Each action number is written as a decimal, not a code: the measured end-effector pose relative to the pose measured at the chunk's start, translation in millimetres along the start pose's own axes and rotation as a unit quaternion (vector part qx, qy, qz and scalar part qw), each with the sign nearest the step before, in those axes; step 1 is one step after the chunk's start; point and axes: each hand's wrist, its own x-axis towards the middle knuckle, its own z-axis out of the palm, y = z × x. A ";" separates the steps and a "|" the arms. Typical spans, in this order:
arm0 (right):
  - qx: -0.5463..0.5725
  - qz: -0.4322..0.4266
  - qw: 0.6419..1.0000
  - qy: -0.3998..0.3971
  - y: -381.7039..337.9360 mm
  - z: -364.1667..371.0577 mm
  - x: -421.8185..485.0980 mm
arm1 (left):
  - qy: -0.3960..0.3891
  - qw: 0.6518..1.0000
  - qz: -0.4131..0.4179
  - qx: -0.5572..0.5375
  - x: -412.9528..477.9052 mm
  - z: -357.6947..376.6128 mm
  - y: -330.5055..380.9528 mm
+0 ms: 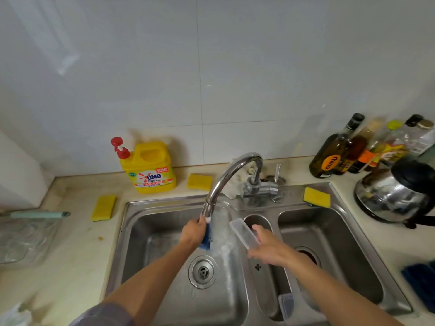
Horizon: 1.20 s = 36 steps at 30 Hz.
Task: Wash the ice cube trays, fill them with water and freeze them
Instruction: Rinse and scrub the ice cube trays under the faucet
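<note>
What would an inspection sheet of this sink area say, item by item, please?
surface: beige stone counter around a steel double sink; water seems to run from the curved chrome tap.
job's things: blue plastic ice cube tray under the tap; clear rectangular plastic tray beside it; another clear tray in the narrow middle basin.
clutter: yellow sponge left of the sink, one behind it, one on its back rim; yellow detergent jug; shiny steel kettle; dark glass bottles; crumpled plastic bag.
grips: left hand holds the blue tray; right hand holds the clear tray.
cables: nothing seen.
surroundings: white tiled wall.
</note>
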 end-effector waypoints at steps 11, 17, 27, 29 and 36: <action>-0.244 0.014 0.969 -0.027 113.5 -3.5 -54.5 | -0.023 0.915 -0.113 -0.386 -19.7 16.1 17.1; -0.345 -0.035 0.937 -0.023 158.7 6.9 -77.6 | 0.020 0.909 -0.086 -0.407 -27.4 37.1 3.6; -0.450 -0.027 0.892 -0.035 173.4 16.7 -81.6 | 0.025 0.888 -0.095 -0.449 -43.0 48.2 -6.3; -0.440 -0.024 0.897 -0.031 166.3 11.7 -81.6 | 0.022 0.891 -0.089 -0.444 -42.5 46.5 -6.1; -0.346 -0.058 0.936 0.042 116.0 -0.8 -69.6 | 0.014 0.887 -0.095 -0.451 -37.0 39.4 -2.9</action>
